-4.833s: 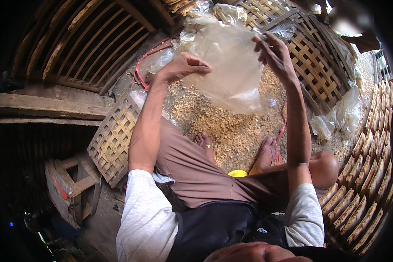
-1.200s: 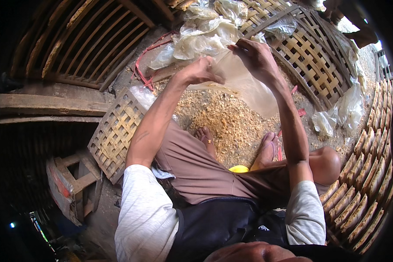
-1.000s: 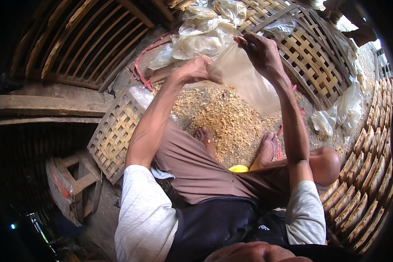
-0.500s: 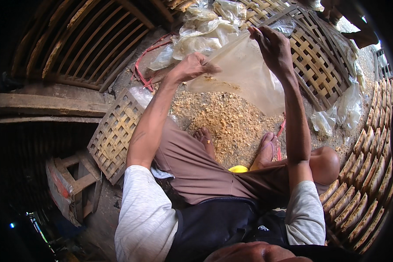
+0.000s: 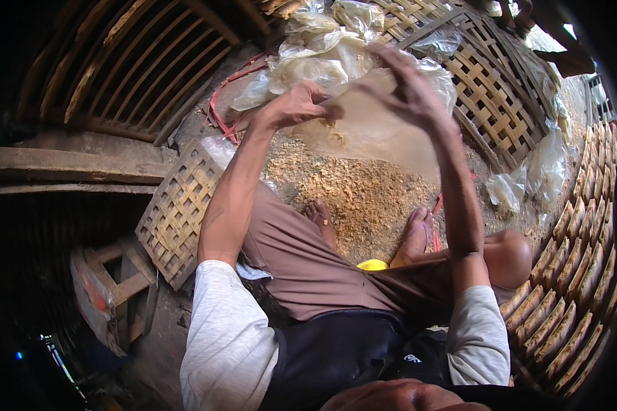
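Observation:
I sit on the ground with both arms stretched forward over a heap of tan sawdust-like grain (image 5: 363,195). My left hand (image 5: 296,105) pinches the left edge of a clear plastic bag (image 5: 377,130). My right hand (image 5: 408,89), blurred, grips the bag's upper right edge. The bag hangs spread between the hands above the heap, with a little grain showing inside near the left hand. My bare feet (image 5: 418,233) rest at the heap's near edge.
A pile of crumpled clear plastic bags (image 5: 315,51) lies beyond the hands. Woven bamboo mats sit at left (image 5: 178,209) and upper right (image 5: 493,96). Rows of packed bundles (image 5: 569,274) line the right. A wooden stool (image 5: 110,294) stands lower left; a yellow object (image 5: 372,264) lies by my feet.
Earlier the bag was held up high and wide. It came lower over the heap, and now the hands are closer together, the right hand moving along the bag's top edge.

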Demonstrator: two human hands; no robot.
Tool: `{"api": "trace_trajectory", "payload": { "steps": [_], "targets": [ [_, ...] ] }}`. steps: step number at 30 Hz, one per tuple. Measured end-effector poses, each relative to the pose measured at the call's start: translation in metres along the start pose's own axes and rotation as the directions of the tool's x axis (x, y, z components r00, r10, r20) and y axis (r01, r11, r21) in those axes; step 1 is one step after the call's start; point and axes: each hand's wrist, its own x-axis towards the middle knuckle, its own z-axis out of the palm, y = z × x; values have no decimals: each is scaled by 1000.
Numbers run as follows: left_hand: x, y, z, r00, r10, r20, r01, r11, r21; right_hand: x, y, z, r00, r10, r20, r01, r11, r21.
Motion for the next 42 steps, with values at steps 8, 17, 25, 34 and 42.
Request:
{"api": "trace_trajectory", "payload": {
  "steps": [8, 17, 25, 34, 42],
  "targets": [
    [-6, 16, 2, 980, -173, 94, 149, 963, 225, -3, 3, 27, 972, -34, 233, -29, 965, 262],
    [-17, 22, -3, 993, 116, -15, -105, 830, -548, 1, -7, 1, 963, 200, 179, -262, 846, 465],
    [-6, 26, 10, 978, -68, -196, -14, 920, -392, -2, -13, 3, 952, 301, 53, -297, 873, 388],
    [-5, 11, 2, 991, 81, -104, -117, 906, -406, -3, -2, 18, 976, 121, 182, -194, 862, 469],
    [-12, 4, -2, 989, -18, -149, -48, 903, -427, -1, -11, 10, 950, 201, 239, -297, 816, 496]
  ]
}}
